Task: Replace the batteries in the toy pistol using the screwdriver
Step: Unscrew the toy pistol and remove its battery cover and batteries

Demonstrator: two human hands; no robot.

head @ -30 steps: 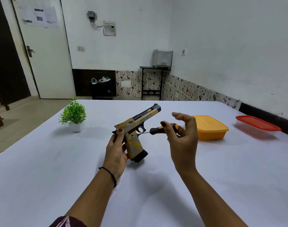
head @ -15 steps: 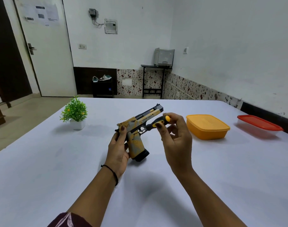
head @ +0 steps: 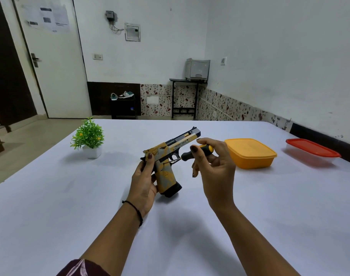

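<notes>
left hand (head: 144, 182) is wrapped round the back of the toy pistol (head: 168, 156), thumb up on the rear of the slide and fingers curled behind the grip. the pistol stands between the two hands, barrel pointing up and away to the right and butt down close to the white table (head: 70, 216); whether the butt touches the cloth, can't tell. right hand (head: 216, 172) pinches the screwdriver (head: 198, 152) by its black and yellow handle, thumb and forefinger on top, other fingers loosely curled beneath. the thin shaft slants down to the left, its tip at the side of the pistol just above the grip, behind the trigger. just beyond the right hand sits an orange box (head: 251, 154), lid on, and further right of it a clear box with a red lid (head: 313, 151). out past the left hand, well apart, a small green plant (head: 89, 136) in a white pot.
</notes>
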